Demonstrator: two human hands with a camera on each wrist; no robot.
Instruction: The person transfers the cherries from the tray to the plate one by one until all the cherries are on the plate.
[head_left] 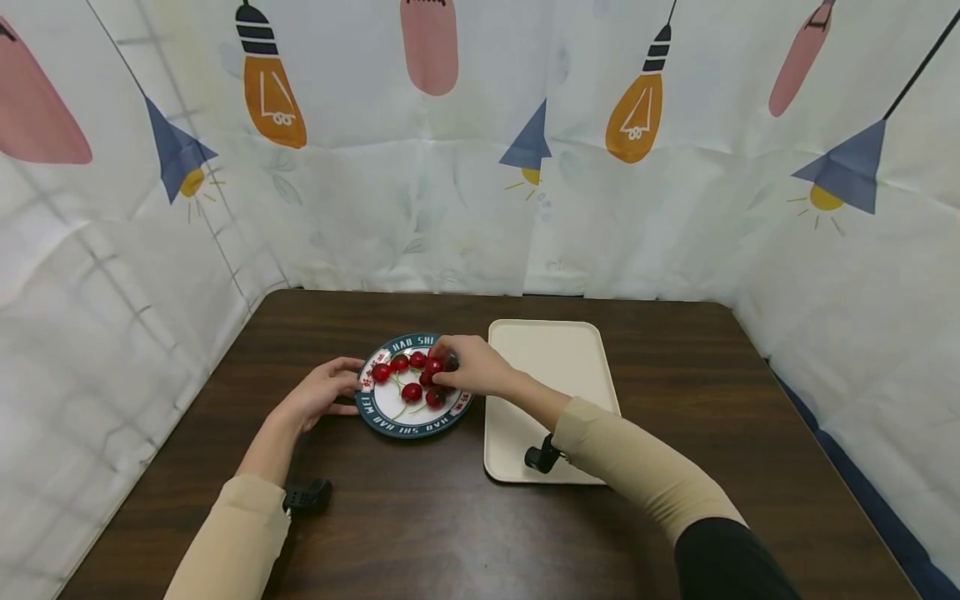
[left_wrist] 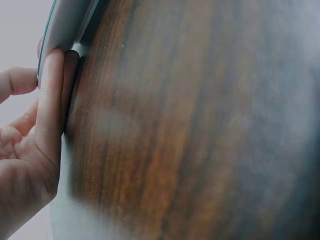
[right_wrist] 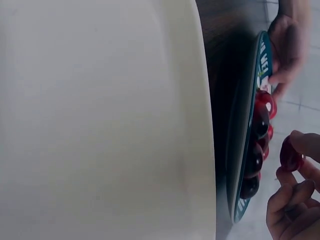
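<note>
A round plate (head_left: 414, 430) with a dark teal lettered rim and white middle bears several red cherries (head_left: 411, 392), some with green stems. At its left side my left hand (head_left: 324, 393) holds the rim. In the left wrist view the fingers (left_wrist: 51, 100) lie under the plate's edge, with the thumb at the rim. Over the plate's right part, my right hand (head_left: 474, 367) pinches a dark red cherry (right_wrist: 290, 155) between thumb and fingers. That cherry appears apart from the others in the right wrist view.
A cream rectangular tray (head_left: 551, 350) lies right of the plate, partly under my right forearm. Both stand on a dark brown wooden table (head_left: 420, 533). A white curtain (head_left: 450, 225) printed with lamps and bulbs hangs behind and around it.
</note>
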